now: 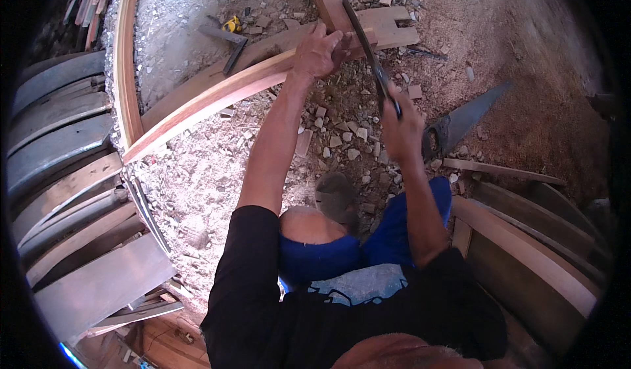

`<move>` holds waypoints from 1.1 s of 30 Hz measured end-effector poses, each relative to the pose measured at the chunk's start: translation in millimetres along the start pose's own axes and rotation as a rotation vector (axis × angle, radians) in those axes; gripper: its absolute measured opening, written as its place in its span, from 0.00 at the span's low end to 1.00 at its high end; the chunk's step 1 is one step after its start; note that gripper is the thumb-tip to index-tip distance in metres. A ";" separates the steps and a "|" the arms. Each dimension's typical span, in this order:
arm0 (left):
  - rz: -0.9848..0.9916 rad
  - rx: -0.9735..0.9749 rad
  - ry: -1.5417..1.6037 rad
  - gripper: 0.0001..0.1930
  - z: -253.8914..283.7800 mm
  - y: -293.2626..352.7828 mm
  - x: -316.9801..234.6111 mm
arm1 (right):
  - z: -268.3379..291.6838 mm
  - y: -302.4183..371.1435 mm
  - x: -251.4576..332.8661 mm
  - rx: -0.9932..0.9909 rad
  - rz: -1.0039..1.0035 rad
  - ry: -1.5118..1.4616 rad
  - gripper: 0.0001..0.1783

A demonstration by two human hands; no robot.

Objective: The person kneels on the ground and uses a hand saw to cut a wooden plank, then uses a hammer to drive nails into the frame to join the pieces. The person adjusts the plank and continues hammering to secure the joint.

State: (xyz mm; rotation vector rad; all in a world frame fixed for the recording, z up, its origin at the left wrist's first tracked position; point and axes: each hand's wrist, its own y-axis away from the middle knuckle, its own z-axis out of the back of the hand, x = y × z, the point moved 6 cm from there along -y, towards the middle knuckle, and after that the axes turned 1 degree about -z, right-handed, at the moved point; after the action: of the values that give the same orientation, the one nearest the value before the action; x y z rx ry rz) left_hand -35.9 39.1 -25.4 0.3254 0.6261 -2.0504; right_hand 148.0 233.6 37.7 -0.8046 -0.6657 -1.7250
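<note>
Rubble and wood chips cover the ground (210, 178) below me, bright at left of centre in the frame and browner toward the upper right. Across it, from the left toward the upper centre, runs a long reddish beam (243, 83), its far end just beyond my left hand (318, 52). That hand is bent over the wood from above; I cannot tell whether its fingers close underneath. My right hand (402, 129), right of centre, is wrapped firmly round the handle of a saw (369, 50), whose dark blade, seen nearly edge-on, reaches up past the beam's end; whether its teeth touch wood I cannot tell. Should the blade skip, from a crooked stroke or too hard a push, it could catch my left fingers, which are near it. The beam might also roll or slide, since I steady it with only one hand. A second timber (325, 0) comes down from the top edge close to those fingers and may crowd the blade. Outward from there, a notched pale plank (397, 35) lies at upper centre, a metal square (235, 56) and yellow tape measure (231, 24) at upper left, and another saw, wide-bladed (467, 122), at the right, where I could knock it
</note>
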 end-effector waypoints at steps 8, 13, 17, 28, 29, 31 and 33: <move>-0.062 0.045 -0.014 0.21 -7.4 -13.9 -14.7 | -30.6 -89.7 26.2 -0.070 0.079 0.011 0.23; -0.018 0.049 -0.042 0.21 6.1 -5.6 -5.3 | -17.8 -38.5 16.3 -0.077 0.050 0.096 0.22; -0.087 -0.066 -0.044 0.19 0.0 -7.7 -6.5 | 11.8 40.1 -23.0 -0.056 0.122 -0.109 0.22; -0.012 0.019 -0.007 0.18 -12.5 -1.8 3.1 | 3.6 24.7 -14.6 0.013 -0.050 -0.094 0.21; -0.010 0.014 0.000 0.18 -10.3 1.9 -1.5 | 3.7 48.8 -38.7 -0.023 0.026 -0.088 0.21; -0.026 -0.014 -0.019 0.19 -3.0 -7.1 -5.1 | 1.9 38.4 -32.7 -0.021 0.036 -0.070 0.21; -0.027 -0.017 -0.056 0.18 6.8 -1.0 -6.0 | -5.8 1.1 5.0 0.075 -0.106 0.012 0.21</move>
State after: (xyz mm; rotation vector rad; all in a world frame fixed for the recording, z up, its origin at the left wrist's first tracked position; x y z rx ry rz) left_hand -33.5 40.0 -16.7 0.2499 0.6163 -2.0711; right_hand 146.9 226.0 38.1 -0.7180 -0.7723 -1.7879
